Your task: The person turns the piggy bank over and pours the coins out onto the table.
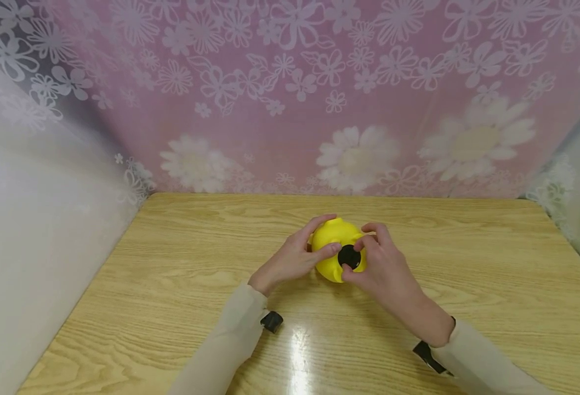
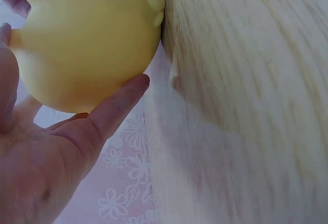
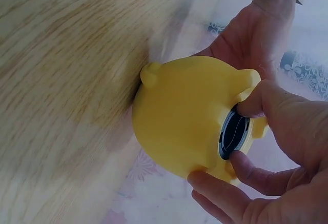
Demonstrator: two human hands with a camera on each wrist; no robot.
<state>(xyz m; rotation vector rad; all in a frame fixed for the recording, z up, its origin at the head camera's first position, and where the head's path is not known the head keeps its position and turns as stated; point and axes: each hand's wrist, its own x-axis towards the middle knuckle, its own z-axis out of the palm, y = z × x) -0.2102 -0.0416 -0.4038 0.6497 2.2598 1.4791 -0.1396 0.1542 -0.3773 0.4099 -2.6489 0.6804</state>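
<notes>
A round yellow piggy bank (image 1: 330,235) with stubby feet lies tipped on the wooden table (image 1: 186,285), its underside facing the person. My left hand (image 1: 292,258) holds its left side, thumb across the belly and fingers round the far side. In the left wrist view the smooth yellow body of the bank (image 2: 87,44) touches the tabletop. A black round plug (image 1: 347,258) sits in the underside. My right hand (image 1: 386,269) pinches the plug's rim between thumb and index finger. The right wrist view shows the plug (image 3: 234,134) seated in its hole, the other fingers against the bank.
A pink curtain (image 1: 270,126) with white flowers hangs behind the table's far edge. Pale sheets (image 1: 33,219) stand along the left and right sides. Black straps (image 1: 272,321) are on both wrists, over light sleeves. Light glares off the near tabletop.
</notes>
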